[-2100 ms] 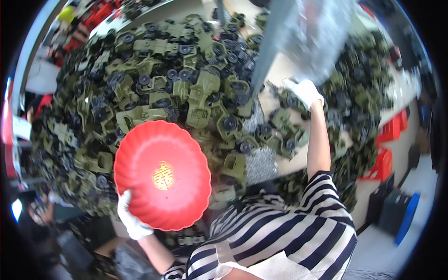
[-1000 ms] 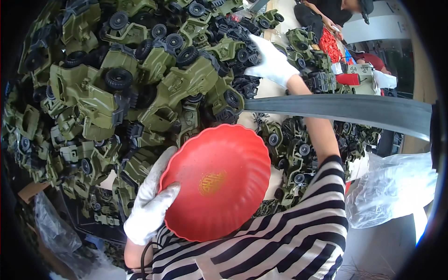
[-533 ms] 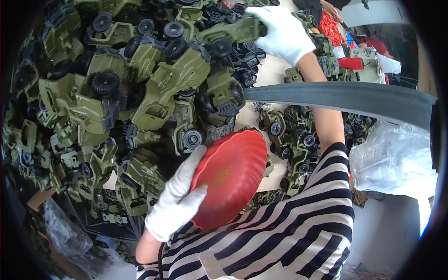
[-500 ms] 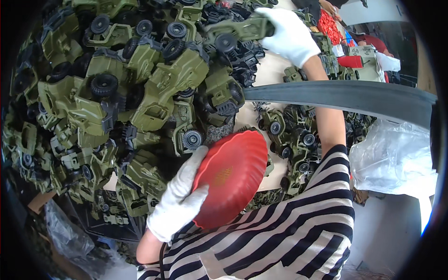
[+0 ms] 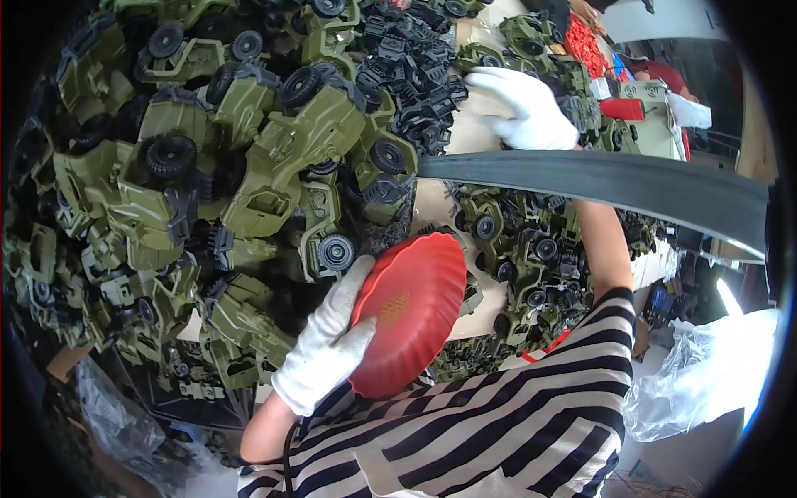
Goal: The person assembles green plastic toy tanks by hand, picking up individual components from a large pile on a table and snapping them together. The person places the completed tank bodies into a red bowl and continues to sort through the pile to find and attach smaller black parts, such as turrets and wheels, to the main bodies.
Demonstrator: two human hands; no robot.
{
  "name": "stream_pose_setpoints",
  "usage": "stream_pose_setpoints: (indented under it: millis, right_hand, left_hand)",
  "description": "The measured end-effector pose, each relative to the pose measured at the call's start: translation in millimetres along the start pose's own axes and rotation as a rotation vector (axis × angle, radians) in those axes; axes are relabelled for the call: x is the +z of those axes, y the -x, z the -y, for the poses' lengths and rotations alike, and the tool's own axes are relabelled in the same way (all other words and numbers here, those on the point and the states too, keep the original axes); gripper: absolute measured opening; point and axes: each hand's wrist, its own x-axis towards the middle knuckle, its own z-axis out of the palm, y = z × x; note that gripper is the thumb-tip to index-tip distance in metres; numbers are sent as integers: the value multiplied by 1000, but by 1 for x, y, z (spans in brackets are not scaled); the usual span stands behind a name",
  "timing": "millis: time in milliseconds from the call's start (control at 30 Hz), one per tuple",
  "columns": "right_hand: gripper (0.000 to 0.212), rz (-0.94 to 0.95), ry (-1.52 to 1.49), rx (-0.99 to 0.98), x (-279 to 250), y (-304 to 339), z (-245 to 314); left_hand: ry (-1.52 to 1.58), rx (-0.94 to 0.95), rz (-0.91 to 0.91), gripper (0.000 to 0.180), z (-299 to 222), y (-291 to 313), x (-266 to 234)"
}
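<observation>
Nearest me, in front of the striped shirt (image 5: pixel 498 407), my left hand (image 5: pixel 324 357) has its grip closed on the near edge of a red bowl (image 5: pixel 413 319), thumb on the face with the gold mark, bowl tipped steeply onto its side. No piece shows inside it, so I log the bowl as in hand and, on this view, unfilled. To its left, green toy vehicles (image 5: pixel 311 137) lie in a deep, tangled heap, wheels and bodies at all angles; I judge this bulk as largely left to handle, though I cannot tell handled pieces from unhandled ones by look. Right of the bowl, a strip of bare tabletop (image 5: pixel 491 292) separates that heap from a second cluster of vehicles (image 5: pixel 531 249). A grey bar (image 5: pixel 598 176) crosses in front of my right forearm. Beyond it, my right hand (image 5: pixel 531 109) hangs over the tabletop, grip fairly wide, fingers blurred, nothing seen in it; its fingertips are near a pile of black parts (image 5: pixel 407 62), contact not readable. That pile stands plentiful; my estimate is much remaining there too. Farthest off, a heap of small red pieces (image 5: pixel 585 48) lies well apart from both hands.
</observation>
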Motion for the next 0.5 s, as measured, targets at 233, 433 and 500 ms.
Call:
stream_pose_setpoints:
  millis: [233, 433, 500]
  right_hand:
    - [68, 512, 55, -685, 55, -112, 56]
    - [70, 568, -81, -468, 46, -112, 58]
    - [68, 472, -214, -467, 46, -105, 52]
  left_hand:
    - [26, -49, -72, 68, 4, 3, 2]
    - [92, -53, -104, 65, 10, 1, 2]
    - [64, -46, -111, 66, 6, 1, 3]
